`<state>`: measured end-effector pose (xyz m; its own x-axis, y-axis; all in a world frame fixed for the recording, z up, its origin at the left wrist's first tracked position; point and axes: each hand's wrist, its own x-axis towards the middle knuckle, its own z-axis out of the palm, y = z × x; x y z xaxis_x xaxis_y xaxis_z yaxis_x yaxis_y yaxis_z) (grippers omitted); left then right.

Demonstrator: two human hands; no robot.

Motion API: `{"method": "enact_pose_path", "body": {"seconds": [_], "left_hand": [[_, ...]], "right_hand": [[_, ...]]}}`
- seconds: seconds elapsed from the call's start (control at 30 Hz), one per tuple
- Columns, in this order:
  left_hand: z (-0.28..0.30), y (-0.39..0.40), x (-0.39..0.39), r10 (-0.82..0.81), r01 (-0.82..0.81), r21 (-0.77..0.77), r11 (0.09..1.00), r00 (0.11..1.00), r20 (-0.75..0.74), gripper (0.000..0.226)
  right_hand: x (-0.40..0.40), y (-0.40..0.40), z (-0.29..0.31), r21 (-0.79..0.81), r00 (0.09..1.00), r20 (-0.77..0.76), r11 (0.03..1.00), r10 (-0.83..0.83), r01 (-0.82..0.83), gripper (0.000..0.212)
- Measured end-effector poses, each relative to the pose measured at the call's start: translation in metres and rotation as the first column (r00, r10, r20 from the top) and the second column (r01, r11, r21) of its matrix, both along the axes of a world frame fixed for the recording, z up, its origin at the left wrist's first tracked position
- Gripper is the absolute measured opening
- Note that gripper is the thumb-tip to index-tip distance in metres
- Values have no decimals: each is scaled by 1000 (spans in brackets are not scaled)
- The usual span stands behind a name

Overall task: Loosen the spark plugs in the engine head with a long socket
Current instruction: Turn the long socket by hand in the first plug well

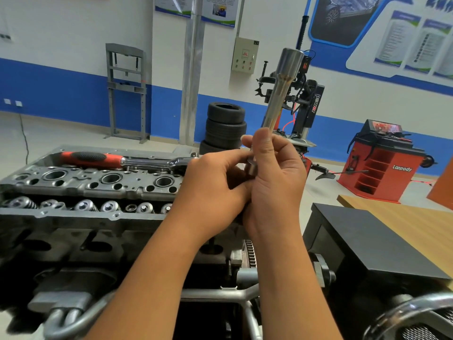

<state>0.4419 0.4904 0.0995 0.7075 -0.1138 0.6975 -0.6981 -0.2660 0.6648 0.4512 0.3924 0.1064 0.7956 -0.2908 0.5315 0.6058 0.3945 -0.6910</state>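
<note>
- A long socket [282,94] stands tilted above the engine head [98,182], gripped near its lower end by the right hand [274,177]; the left hand [213,185] pinches a small fitting at its base, apparently mating the two.
- The red-handled ratchet [127,161] lies across the head's far edge, unheld.
- Three plug wells [111,178] show open along the head; no tool sits in any, so loosening appears not yet begun; plugs themselves cannot be seen.

The place was a car repair workshop; beyond the right hand [274,182] stood a stack of tyres [225,127] and a tyre changer [304,104]; right of it stood a red wheel balancer [382,165]; left of the left hand [210,190] lay a bare engine head [85,187].
</note>
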Motion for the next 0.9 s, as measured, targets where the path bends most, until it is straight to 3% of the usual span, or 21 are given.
{"method": "enact_pose_path", "body": {"seconds": [0.13, 0.43, 0.63, 0.9], "left_hand": [[3, 3, -2, -144, 143, -36, 989, 988, -46, 48], [-3, -1, 3, 56, -57, -72, 996, 998, -13, 40], [-1, 3, 4, -144, 144, -10, 990, 988, -46, 35], [-5, -3, 4, 103, -102, -28, 994, 994, 21, 36]], "right_hand": [[1, 0, 0, -29, 1000, 8, 999, 14, -14, 35], [0, 0, 0, 6, 999, -15, 999, 42, -42, 40], [1, 0, 1, -24, 1000, -20, 1000, 15, -16, 37], [0, 0, -1, -13, 999, -17, 999, 44, -44, 49]]}}
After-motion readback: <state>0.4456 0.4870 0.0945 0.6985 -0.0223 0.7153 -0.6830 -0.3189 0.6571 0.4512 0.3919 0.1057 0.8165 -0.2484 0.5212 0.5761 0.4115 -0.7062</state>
